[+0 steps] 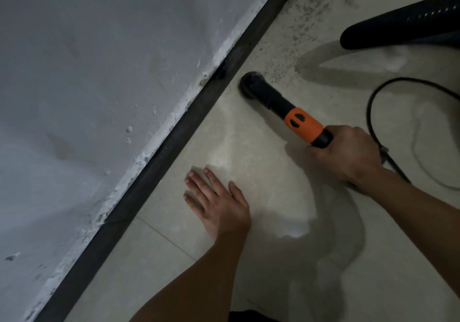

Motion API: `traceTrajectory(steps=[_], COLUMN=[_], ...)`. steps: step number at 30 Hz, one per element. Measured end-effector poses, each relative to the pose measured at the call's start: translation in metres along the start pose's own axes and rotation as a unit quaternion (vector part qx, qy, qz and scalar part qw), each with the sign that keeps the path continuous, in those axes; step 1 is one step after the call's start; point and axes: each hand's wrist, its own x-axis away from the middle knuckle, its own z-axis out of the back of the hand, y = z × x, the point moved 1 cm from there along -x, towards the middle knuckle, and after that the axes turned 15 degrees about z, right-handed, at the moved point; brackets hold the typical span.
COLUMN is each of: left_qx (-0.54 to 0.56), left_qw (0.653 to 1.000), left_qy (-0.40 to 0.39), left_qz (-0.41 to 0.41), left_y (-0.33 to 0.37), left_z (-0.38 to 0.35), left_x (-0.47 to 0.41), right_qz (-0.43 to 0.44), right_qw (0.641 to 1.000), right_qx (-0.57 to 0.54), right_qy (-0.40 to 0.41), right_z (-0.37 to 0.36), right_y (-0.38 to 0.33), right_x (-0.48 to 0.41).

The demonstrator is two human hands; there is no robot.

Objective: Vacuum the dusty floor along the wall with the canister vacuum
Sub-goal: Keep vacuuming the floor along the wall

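Observation:
My right hand (348,155) grips the rear of the vacuum nozzle (278,105), a black tube with an orange collar. Its round black mouth sits on the pale tiled floor (249,147) close to the dark skirting (159,152) that runs along the grey wall (87,85). Beyond the mouth, dark specks of dust (286,55) cover the floor along the skirting. My left hand (219,202) rests flat on the floor, fingers spread, a little nearer to me than the nozzle.
A thick black ribbed hose (403,25) crosses the top right corner. A thin black cable (373,112) loops over the floor behind my right hand. White plaster crumbs line the wall's bottom edge.

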Motion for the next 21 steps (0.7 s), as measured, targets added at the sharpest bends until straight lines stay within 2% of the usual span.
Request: traceTrajectory(steps=[5,9,11,15,18,21], left_qx=[0.001,-0.010,-0.016,-0.021,-0.023,-0.018], left_qw=[1.000,1.000,1.000,0.999,0.999,0.999], left_qy=[-0.005,-0.013,-0.017,-0.028,-0.038,-0.043], left_qz=[0.001,0.004,0.002,-0.001,0.001,-0.007], left_y=[0.001,0.001,0.001,0.001,0.002,0.002], left_z=[0.000,0.001,0.003,0.005,0.007,0.011], left_x=[-0.001,-0.002,-0.001,-0.001,0.000,0.001], right_qz=[0.043,0.013,0.013,0.050,0.014,-0.026], right_qw=[0.997,1.000,1.000,0.996,0.998,0.999], right_qx=[0.009,-0.001,0.008,0.019,-0.002,0.027], right_qy=[-0.056,-0.012,-0.022,-0.068,-0.054,-0.037], right_z=[-0.008,-0.003,-0.006,-0.014,-0.008,0.001], right_y=[-0.009,-0.012,-0.018,-0.025,-0.002,0.024], right_x=[-0.012,-0.020,-0.015,0.029,0.070,0.115])
